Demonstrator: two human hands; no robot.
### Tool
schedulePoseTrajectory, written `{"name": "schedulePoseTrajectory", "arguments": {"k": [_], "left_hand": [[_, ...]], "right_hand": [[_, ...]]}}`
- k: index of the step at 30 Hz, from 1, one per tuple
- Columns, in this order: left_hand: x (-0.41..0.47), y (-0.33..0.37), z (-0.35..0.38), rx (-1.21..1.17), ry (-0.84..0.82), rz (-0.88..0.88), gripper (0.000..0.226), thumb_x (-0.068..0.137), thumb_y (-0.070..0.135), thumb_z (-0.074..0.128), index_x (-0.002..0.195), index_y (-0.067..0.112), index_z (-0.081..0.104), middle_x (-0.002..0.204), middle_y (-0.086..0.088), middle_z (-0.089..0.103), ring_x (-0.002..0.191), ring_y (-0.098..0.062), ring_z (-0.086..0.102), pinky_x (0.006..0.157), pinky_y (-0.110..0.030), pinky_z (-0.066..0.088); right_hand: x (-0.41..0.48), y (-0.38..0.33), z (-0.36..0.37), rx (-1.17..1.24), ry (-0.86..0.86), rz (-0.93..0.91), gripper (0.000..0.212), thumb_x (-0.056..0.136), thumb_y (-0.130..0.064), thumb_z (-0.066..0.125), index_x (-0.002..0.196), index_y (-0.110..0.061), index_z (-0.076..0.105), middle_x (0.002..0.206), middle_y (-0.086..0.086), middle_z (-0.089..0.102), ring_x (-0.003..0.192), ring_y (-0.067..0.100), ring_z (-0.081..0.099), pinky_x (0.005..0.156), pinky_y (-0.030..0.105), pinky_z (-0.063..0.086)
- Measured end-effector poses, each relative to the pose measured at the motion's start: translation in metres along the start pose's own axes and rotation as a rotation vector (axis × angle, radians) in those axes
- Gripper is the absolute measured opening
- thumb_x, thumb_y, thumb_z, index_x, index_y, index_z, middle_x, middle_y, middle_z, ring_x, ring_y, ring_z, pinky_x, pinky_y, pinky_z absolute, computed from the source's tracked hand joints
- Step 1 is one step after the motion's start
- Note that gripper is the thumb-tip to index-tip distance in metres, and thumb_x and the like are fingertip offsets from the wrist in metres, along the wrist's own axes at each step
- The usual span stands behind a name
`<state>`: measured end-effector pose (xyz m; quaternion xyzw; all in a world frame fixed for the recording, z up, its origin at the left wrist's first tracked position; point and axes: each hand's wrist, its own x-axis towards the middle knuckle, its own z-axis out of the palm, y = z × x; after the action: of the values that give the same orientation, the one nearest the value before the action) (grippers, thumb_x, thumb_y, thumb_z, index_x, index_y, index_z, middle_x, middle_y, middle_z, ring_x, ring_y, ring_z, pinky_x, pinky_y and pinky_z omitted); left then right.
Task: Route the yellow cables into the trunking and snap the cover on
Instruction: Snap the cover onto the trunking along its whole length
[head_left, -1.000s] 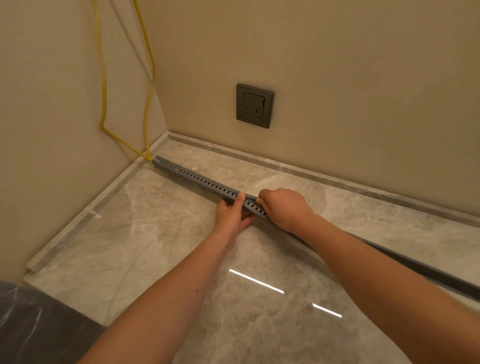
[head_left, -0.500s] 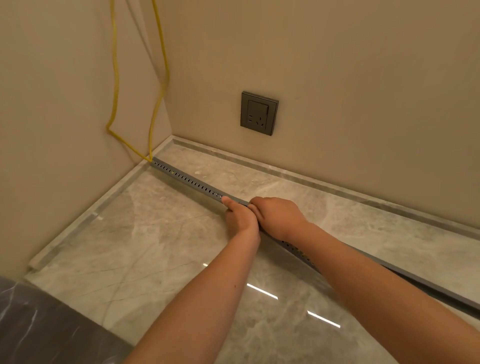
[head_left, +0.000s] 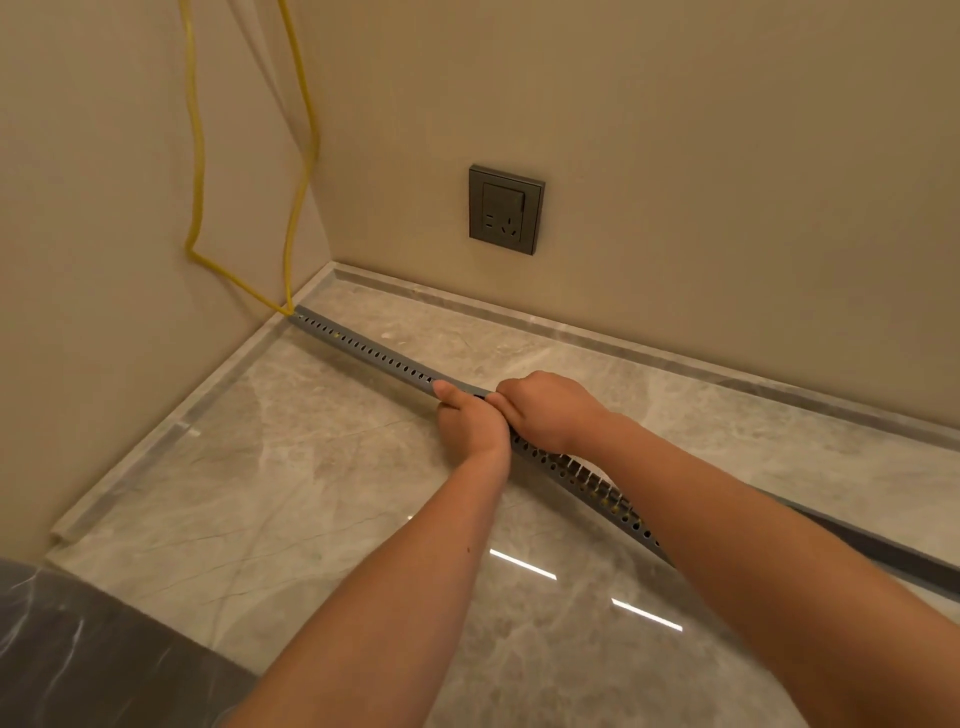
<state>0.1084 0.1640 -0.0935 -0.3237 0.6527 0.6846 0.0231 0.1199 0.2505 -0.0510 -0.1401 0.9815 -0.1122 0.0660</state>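
A long grey slotted trunking (head_left: 363, 349) lies diagonally on the marble floor, from the left wall corner toward the lower right. Two yellow cables (head_left: 298, 171) hang down the left wall and enter its far end. Bits of yellow show through the slots near the right forearm. My left hand (head_left: 470, 421) and my right hand (head_left: 545, 410) sit side by side at the middle of the trunking, fingers curled over it and its grey cover (head_left: 883, 545). The cover strip runs on to the right, slightly raised there.
A dark grey wall socket (head_left: 505, 209) sits on the back wall above the skirting (head_left: 649, 345). A dark marbled surface (head_left: 78, 660) fills the lower left corner. Light streaks reflect on the glossy floor (head_left: 234, 467).
My left hand has turned from lying flat beside the trunking to gripping it, right against my right hand. The view has shifted slightly down and closer.
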Motion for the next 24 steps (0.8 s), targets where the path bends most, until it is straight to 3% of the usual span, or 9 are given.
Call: {"name": "schedulePoseTrajectory", "arguments": {"k": [3, 7, 17, 19, 22, 24], "left_hand": [[-0.001, 0.000, -0.001, -0.005, -0.006, 0.004, 0.064, 0.099, 0.055, 0.010, 0.085, 0.011, 0.055, 0.077, -0.004, 0.062, 0.076, -0.030, 0.061, 0.076, -0.039, 0.053], [0.000, -0.003, -0.001, 0.010, 0.001, 0.011, 0.068, 0.098, 0.056, 0.011, 0.097, 0.007, 0.059, 0.085, -0.007, 0.064, 0.080, -0.031, 0.063, 0.078, -0.040, 0.053], [0.000, -0.003, -0.001, 0.014, 0.019, 0.031, 0.066, 0.100, 0.053, 0.017, 0.101, 0.002, 0.059, 0.088, -0.010, 0.064, 0.080, -0.032, 0.061, 0.079, -0.040, 0.052], [-0.001, -0.002, -0.001, -0.001, 0.013, 0.045, 0.063, 0.100, 0.051, 0.021, 0.097, 0.002, 0.059, 0.086, -0.010, 0.064, 0.080, -0.032, 0.062, 0.075, -0.038, 0.051], [-0.004, 0.000, -0.001, -0.017, -0.021, 0.081, 0.059, 0.100, 0.051, 0.029, 0.083, 0.003, 0.059, 0.072, -0.005, 0.062, 0.067, -0.024, 0.061, 0.057, -0.030, 0.043], [-0.003, -0.002, -0.004, -0.024, -0.091, 0.105, 0.056, 0.098, 0.052, 0.034, 0.080, 0.004, 0.057, 0.068, -0.003, 0.061, 0.062, -0.019, 0.059, 0.055, -0.028, 0.042]], "right_hand": [[0.002, -0.001, -0.003, 0.003, -0.023, -0.006, 0.044, 0.103, -0.041, 0.028, 0.079, -0.014, 0.053, 0.068, -0.001, 0.052, 0.067, 0.020, 0.051, 0.062, 0.032, 0.039], [0.004, 0.001, -0.004, 0.005, -0.035, -0.026, 0.042, 0.103, -0.041, 0.030, 0.076, -0.016, 0.051, 0.066, -0.003, 0.049, 0.067, 0.020, 0.050, 0.062, 0.032, 0.038], [0.010, 0.007, -0.002, 0.056, -0.057, -0.036, 0.045, 0.102, -0.042, 0.031, 0.077, -0.014, 0.055, 0.069, 0.002, 0.055, 0.067, 0.021, 0.051, 0.066, 0.036, 0.042], [0.011, 0.008, -0.001, 0.069, -0.058, -0.030, 0.045, 0.102, -0.041, 0.032, 0.076, -0.014, 0.055, 0.068, 0.001, 0.055, 0.066, 0.020, 0.051, 0.065, 0.036, 0.043], [0.011, 0.009, -0.001, 0.075, -0.057, -0.022, 0.045, 0.102, -0.041, 0.032, 0.075, -0.015, 0.055, 0.064, -0.001, 0.053, 0.064, 0.019, 0.051, 0.061, 0.034, 0.039], [0.011, 0.010, -0.004, 0.045, -0.042, -0.029, 0.044, 0.102, -0.041, 0.032, 0.076, -0.015, 0.055, 0.064, -0.001, 0.052, 0.064, 0.020, 0.051, 0.060, 0.033, 0.038]]}}
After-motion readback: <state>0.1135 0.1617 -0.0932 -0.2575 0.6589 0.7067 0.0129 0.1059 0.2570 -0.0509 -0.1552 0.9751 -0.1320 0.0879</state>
